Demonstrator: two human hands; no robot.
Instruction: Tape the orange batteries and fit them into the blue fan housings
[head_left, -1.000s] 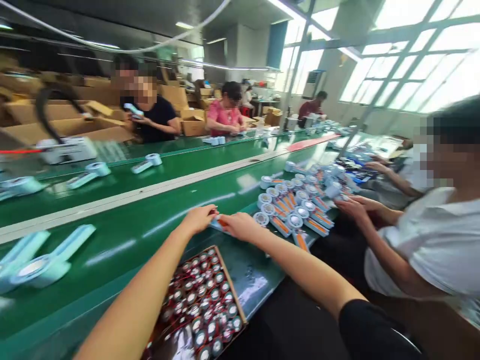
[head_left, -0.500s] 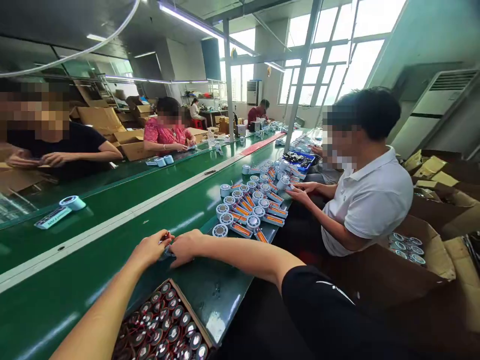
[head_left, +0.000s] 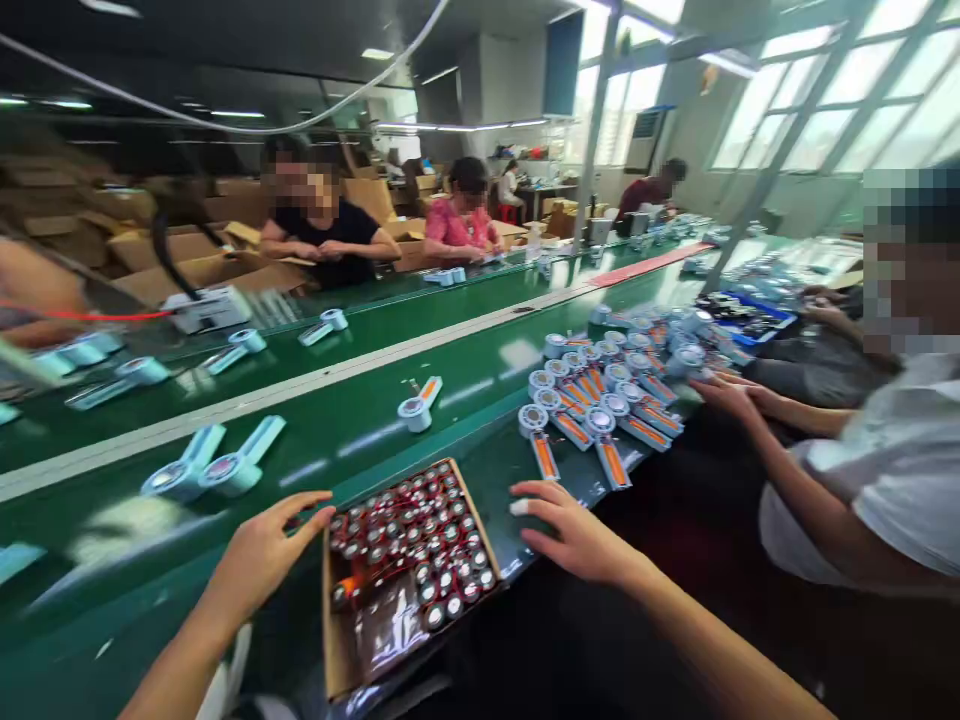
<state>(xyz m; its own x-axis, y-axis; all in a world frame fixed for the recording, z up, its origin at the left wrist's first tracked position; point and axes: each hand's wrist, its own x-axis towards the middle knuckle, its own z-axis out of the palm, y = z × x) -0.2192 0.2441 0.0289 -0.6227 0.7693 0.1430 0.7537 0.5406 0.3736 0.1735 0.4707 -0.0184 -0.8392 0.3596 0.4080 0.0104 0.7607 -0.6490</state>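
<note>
My left hand (head_left: 266,550) is at the left side of a shallow cardboard box (head_left: 328,640), thumb and fingers apart with nothing visible between them. In the box stand several small round motors (head_left: 409,530) with red wires, and part of its bottom shows. To the right of the box hovers my right hand (head_left: 566,530), open, fingers spread, a pale covering on one fingertip. Just beyond it lie several light-blue handheld fan housings (head_left: 600,420) with orange strips in their handles. A single fan housing (head_left: 415,412) rests on the green belt past the box.
Two fan housings (head_left: 232,470) lie on the green conveyor belt (head_left: 330,420) at left. A white divider strip (head_left: 262,398) runs along it. A co-worker in a white shirt (head_left: 892,460) sits close on the right, near a blue tray (head_left: 750,325). Other workers sit across the belt.
My view has swung left and down. My hands, close together over a small part before, are now apart on either side of the motor box. More fan housings show on the belt.
</note>
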